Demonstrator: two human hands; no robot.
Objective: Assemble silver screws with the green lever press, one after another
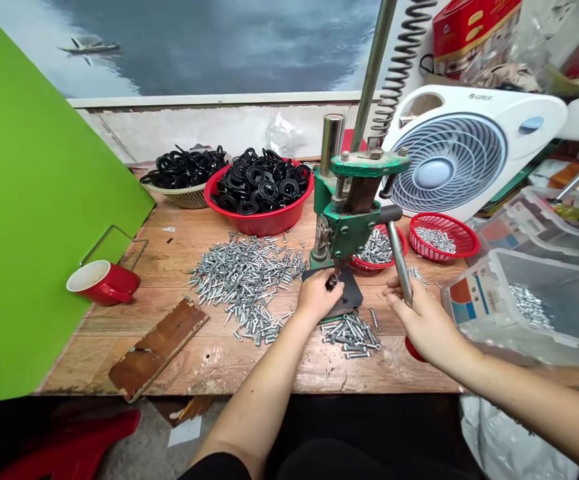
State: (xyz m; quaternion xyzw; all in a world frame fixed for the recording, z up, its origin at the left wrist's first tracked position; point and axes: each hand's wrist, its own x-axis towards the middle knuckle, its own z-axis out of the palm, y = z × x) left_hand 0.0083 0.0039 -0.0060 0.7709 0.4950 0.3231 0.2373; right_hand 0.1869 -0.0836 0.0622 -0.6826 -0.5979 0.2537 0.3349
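A green hand press (348, 210) stands on the wooden bench (204, 363) in the middle. My left hand (318, 293) is closed in a pinch at the press base plate (349, 293), holding a small metal part under the ram. My right hand (422, 320) is wrapped round the press lever (398, 260), which slants down to the right. A big heap of small silver metal pins (244, 277) lies left of the press. A smaller heap of pins (352, 331) lies in front of the base plate.
A red bowl of black rubber rings (262, 183) and a woven basket of rings (184, 172) stand at the back. Two red baskets of pins (439, 237) sit right of the press, beside a white fan (462, 150) and clear plastic tubs (534, 307). A red cup (103, 281) sits left.
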